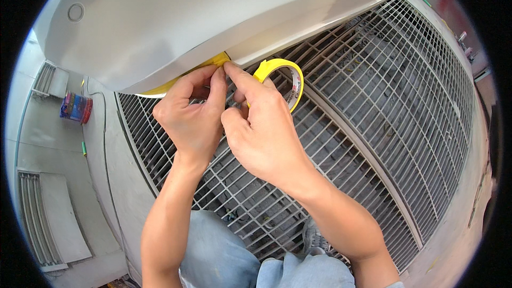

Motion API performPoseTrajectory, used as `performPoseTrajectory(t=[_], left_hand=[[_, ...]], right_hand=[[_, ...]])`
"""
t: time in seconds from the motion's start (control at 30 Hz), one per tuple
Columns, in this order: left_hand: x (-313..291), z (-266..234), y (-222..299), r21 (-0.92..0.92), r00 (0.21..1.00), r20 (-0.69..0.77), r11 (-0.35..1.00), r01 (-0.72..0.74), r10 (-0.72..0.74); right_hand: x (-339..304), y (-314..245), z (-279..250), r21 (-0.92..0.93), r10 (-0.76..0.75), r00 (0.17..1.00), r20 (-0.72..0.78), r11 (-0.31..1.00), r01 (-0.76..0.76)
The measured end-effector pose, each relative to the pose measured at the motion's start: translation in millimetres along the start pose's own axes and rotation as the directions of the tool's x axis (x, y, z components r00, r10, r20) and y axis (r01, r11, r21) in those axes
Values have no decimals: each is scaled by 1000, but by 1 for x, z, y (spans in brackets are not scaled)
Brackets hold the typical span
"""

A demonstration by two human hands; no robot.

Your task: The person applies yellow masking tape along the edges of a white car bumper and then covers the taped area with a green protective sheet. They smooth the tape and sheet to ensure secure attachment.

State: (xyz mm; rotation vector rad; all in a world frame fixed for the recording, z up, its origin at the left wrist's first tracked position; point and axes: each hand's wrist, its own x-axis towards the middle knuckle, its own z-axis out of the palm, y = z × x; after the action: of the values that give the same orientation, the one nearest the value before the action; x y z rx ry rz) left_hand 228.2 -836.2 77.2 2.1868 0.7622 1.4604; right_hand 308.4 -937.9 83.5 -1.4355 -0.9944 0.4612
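Note:
A pale grey, smooth car body panel (pixel 154 16) fills the upper left, its lower edge running across above the floor grating. Yellow masking tape (pixel 218 60) lies along part of that edge. My left hand (pixel 192 120) is closed, its thumb and fingertips pinching at the tape against the edge. Beside it, my right hand (pixel 266 133) reaches its index finger to the same spot, touching near the left thumb. The roll of yellow masking tape (pixel 300 86) is held in the right hand, its ring around the curled fingers, which are partly hidden.
Metal floor grating (pixel 394 106) spreads beneath my hands and to the right, over a dark pit. At the left stand a coloured can (pixel 76 108) and louvred metal panels (pixel 53 218). A dark cable (pixel 104 144) runs along the floor. My knees (pixel 218 250) are at the bottom.

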Motion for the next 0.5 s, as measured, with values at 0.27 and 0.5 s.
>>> performPoseTrajectory(t=[0.27, 0.5], left_hand=[[16, -10, -11, 283, 930, 36, 889, -361, 366], [17, -44, -13, 222, 984, -37, 961, -163, 175]], right_hand=[[0, 2, 4, 78, 54, 998, 31, 995, -57], [-12, -2, 38, 137, 114, 993, -18, 984, -110]])
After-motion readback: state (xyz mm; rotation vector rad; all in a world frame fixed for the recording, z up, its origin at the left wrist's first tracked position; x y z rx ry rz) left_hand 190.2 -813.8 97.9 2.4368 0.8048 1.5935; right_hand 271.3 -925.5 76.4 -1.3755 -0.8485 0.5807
